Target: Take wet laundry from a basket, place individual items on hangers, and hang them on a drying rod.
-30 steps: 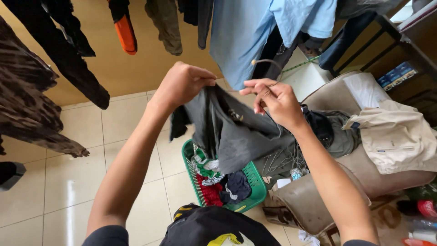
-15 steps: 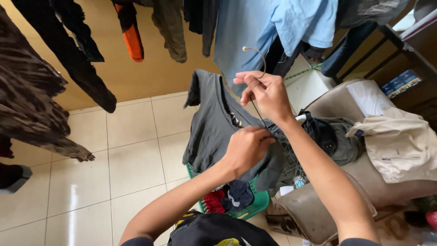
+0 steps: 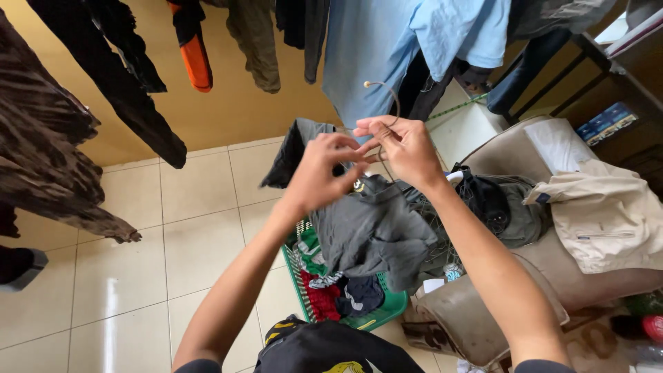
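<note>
Grey shirt (image 3: 373,221) on wire hanger (image 3: 387,93)

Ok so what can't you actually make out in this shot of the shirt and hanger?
- Hanger, head view: only its hook shows; the right hand and grey shirt hide the rest.
- Green basket: contents partly hidden by the shirt.
- Left hand: its grip underneath is hidden by its own back.
- Hanging clothes: tops cut off by the upper edge.
</note>
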